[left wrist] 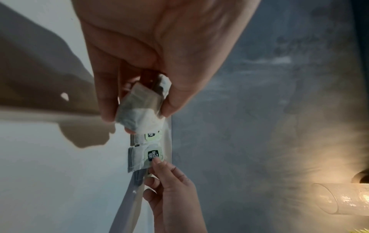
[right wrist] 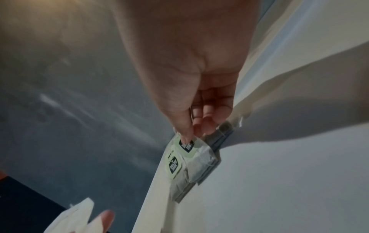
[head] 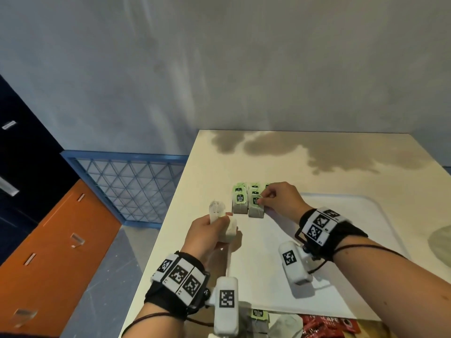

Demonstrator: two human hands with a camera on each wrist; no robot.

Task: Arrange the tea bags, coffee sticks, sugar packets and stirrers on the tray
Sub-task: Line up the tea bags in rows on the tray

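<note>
A white tray (head: 366, 203) lies on a cream table. Several tea bags (head: 240, 203) with green tags lie in rows at its far left corner. My right hand (head: 261, 200) pinches the green tag of the front right tea bag (head: 256, 211); the right wrist view shows thumb and fingers on that tag (right wrist: 186, 144). My left hand (head: 223, 219) hovers just left of the rows and grips a few more tea bags (head: 217, 211), also seen bunched between its fingers in the left wrist view as tea bags (left wrist: 141, 108).
At the table's near edge lie loose tea bags (head: 260, 318) and red coffee sticks (head: 327, 325). The table's left edge (head: 170, 215) runs close beside the rows. Beyond it are a blue wire-mesh frame (head: 131, 189) and an orange cabinet (head: 61, 240).
</note>
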